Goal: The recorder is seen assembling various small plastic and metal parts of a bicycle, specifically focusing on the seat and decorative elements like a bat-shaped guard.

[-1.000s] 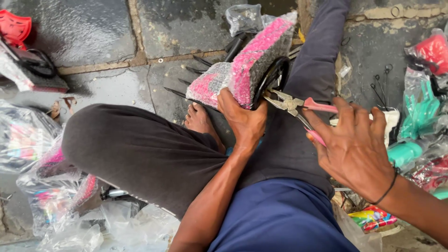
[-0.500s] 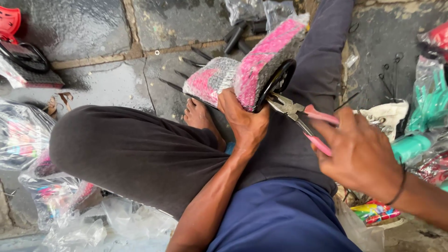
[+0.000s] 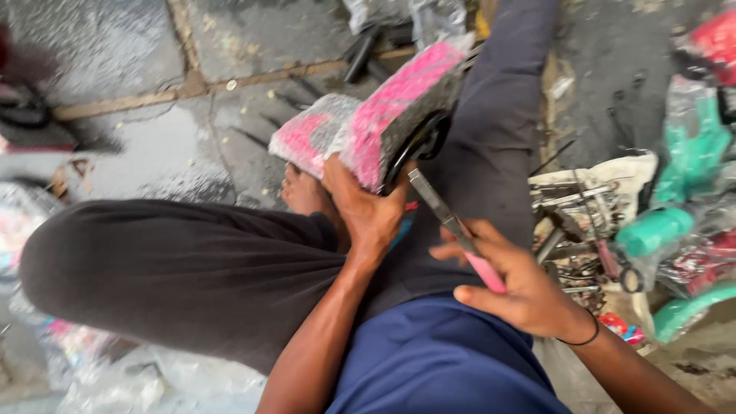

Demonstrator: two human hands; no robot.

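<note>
The shoe (image 3: 376, 126) rests above the bent knee, left hand (image 3: 368, 211) under it; pliers (image 3: 452, 230) in the right hand (image 3: 514, 287) touch its sole; tools (image 3: 583, 222) lie right.

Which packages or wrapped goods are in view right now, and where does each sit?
Pink block in clear wrap: top centre, held by left hand.
Green items in clear plastic: right edge.
Clear bags of small coloured goods: lower left, crumpled.
No signs or screens visible.

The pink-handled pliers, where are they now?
In the head view, right of centre: the right hand grips the pliers, their tips at the pink shoe held by the left hand.
</note>
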